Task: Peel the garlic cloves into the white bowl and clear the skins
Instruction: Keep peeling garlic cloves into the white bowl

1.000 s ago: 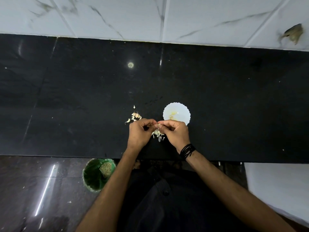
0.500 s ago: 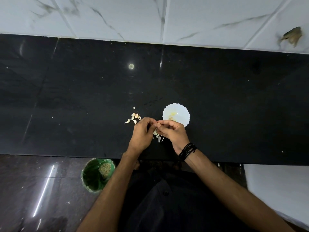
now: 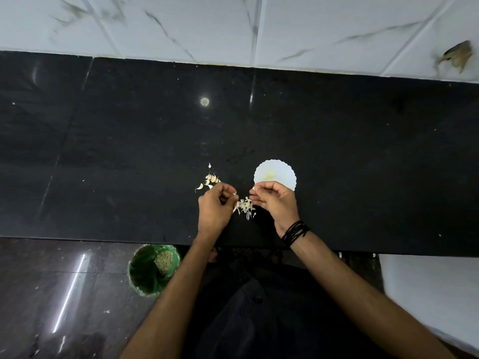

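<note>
I am in the middle of the peeling step, with both hands over the black counter (image 3: 337, 151) near its front edge. My left hand (image 3: 213, 209) has its fingers curled, and a pale scrap shows at the fingertips, which I take for a bit of skin, though it is too small to be sure. My right hand (image 3: 276, 200) is also curled, thumb and forefinger pinching what looks like a garlic clove (image 3: 253, 188) at the tips; whether it is fully bare I cannot tell. Between the two hands, on the counter, lies a small heap of skins (image 3: 245, 207). The white bowl (image 3: 275, 173) sits just beyond my right hand, its near rim hidden behind my knuckles, with a faint yellowish mark inside; I cannot make out cloves in it. A cluster of unpeeled cloves (image 3: 210, 179) waits just beyond my left hand, so I judge there is a good share of the work left. The next move, as I see it, is to carry the right hand a short way forward over the bowl and let the clove fall in, drop the scrap on the heap, then reach for another clove. The skins will later want sweeping toward the green bin (image 3: 153, 270) on the floor below the counter edge, on my left.
</note>
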The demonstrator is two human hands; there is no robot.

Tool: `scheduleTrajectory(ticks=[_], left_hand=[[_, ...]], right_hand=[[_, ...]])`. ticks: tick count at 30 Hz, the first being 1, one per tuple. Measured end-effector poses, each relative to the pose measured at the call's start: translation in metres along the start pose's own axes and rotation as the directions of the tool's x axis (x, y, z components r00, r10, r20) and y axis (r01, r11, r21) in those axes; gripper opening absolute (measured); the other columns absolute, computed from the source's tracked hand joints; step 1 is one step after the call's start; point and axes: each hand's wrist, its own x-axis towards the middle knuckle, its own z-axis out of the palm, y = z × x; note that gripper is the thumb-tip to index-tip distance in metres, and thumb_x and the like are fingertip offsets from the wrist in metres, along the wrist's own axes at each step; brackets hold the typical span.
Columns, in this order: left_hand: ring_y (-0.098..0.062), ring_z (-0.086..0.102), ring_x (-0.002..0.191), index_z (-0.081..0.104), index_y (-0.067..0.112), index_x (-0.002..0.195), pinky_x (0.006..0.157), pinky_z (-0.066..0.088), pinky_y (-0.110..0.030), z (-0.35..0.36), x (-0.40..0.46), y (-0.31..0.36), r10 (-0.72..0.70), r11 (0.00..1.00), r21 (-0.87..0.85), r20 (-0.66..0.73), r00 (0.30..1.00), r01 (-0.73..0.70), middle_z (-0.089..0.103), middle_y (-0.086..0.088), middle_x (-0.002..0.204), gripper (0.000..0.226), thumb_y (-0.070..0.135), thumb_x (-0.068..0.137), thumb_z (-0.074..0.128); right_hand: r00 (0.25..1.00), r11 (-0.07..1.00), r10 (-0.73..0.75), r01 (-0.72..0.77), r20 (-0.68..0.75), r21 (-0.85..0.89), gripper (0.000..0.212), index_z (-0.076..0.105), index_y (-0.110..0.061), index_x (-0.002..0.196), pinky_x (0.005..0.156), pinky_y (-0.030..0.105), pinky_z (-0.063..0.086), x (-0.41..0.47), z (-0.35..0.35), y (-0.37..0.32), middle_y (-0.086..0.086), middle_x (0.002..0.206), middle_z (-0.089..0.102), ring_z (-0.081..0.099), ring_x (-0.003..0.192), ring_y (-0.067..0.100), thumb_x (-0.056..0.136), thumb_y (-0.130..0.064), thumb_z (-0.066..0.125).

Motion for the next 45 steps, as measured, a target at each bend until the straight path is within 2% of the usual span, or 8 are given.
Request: scheduleTrajectory(ticks=[6,11,20,23,27,33,38,45], left_hand=[[0.001,0.066,0.066,0.070,0.027,0.084,0.066,0.052,-0.014,0.008,0.001,-0.001,-0.055,0.998,0.043,0.027,0.998,0.054,0.071,0.012,0.068,0.016,0.020,0.080,0.084],[-0.002,0.066,0.066,0.072,0.029,0.076,0.069,0.059,-0.031,0.014,0.002,0.004,-0.093,0.993,0.072,-0.016,0.996,0.094,0.069,0.013,0.067,0.014,0.037,0.085,0.078],[-0.003,0.064,0.065,0.068,0.027,0.075,0.067,0.058,-0.032,0.016,-0.004,0.004,-0.188,0.979,0.067,-0.091,0.978,0.194,0.069,0.012,0.069,0.017,0.035,0.080,0.082],[-0.004,0.061,0.058,0.064,0.025,0.066,0.057,0.050,-0.027,0.012,-0.008,0.007,-0.243,0.963,0.085,-0.143,0.960,0.256,0.066,0.011,0.061,0.029,0.044,0.079,0.082],[0.001,0.064,0.064,0.068,0.025,0.083,0.064,0.051,-0.019,0.002,-0.009,0.003,-0.249,0.964,0.049,-0.160,0.955,0.260,0.069,0.012,0.067,0.022,0.033,0.075,0.087],[-0.005,0.066,0.063,0.069,0.026,0.071,0.065,0.058,-0.031,-0.006,-0.009,-0.002,-0.284,0.955,0.044,-0.152,0.947,0.293,0.069,0.012,0.065,0.027,0.045,0.070,0.088],[-0.008,0.066,0.065,0.067,0.027,0.066,0.065,0.061,-0.037,-0.023,-0.005,-0.010,-0.355,0.928,0.028,-0.228,0.907,0.371,0.068,0.011,0.064,0.025,0.043,0.074,0.085],[-0.006,0.066,0.079,0.069,0.028,0.086,0.079,0.060,-0.037,-0.040,0.003,-0.023,-0.367,0.927,-0.021,-0.258,0.894,0.375,0.068,0.013,0.078,0.007,0.024,0.087,0.075]], right_hand=[[0.973,0.903,-0.197,0.132,-0.119,-0.409,0.013,0.078,-0.018,0.085,0.073,0.029,0.061,0.022,-0.038,-0.021,0.004,0.078,0.077,0.074,0.071,0.016,0.084,-0.005,0.075],[0.964,0.672,-0.265,0.201,0.022,-0.712,0.013,0.081,-0.015,0.096,0.088,0.036,0.060,0.044,-0.056,-0.028,-0.001,0.089,0.078,0.073,0.077,0.011,0.086,-0.009,0.074],[0.968,0.714,-0.245,0.219,0.056,-0.665,0.018,0.076,-0.027,0.095,0.084,0.026,0.056,0.043,-0.050,-0.041,-0.009,0.086,0.076,0.072,0.077,0.008,0.085,-0.013,0.070],[0.963,0.726,-0.217,0.267,0.157,-0.633,0.017,0.076,-0.024,0.097,0.081,0.019,0.052,0.035,-0.031,-0.039,-0.009,0.086,0.075,0.070,0.075,0.006,0.083,-0.014,0.074],[0.924,0.639,-0.195,0.375,0.330,-0.672,0.016,0.075,-0.023,0.097,0.072,0.012,0.049,0.031,0.006,-0.024,-0.014,0.081,0.072,0.061,0.064,-0.004,0.083,-0.016,0.077],[0.881,0.478,-0.205,0.470,0.426,-0.741,0.018,0.075,-0.026,0.098,0.082,0.030,0.058,0.044,0.049,-0.022,-0.011,0.090,0.074,0.068,0.078,0.006,0.082,-0.017,0.073],[0.893,0.381,-0.159,0.449,0.421,-0.808,0.016,0.078,-0.027,0.096,0.085,0.032,0.057,0.054,0.081,-0.018,-0.009,0.091,0.076,0.071,0.091,0.014,0.080,-0.025,0.075],[0.929,0.208,-0.176,0.357,0.324,-0.911,0.025,0.075,-0.024,0.094,0.080,0.036,0.056,0.051,0.099,0.009,-0.003,0.097,0.075,0.070,0.095,0.026,0.082,-0.046,0.075]])
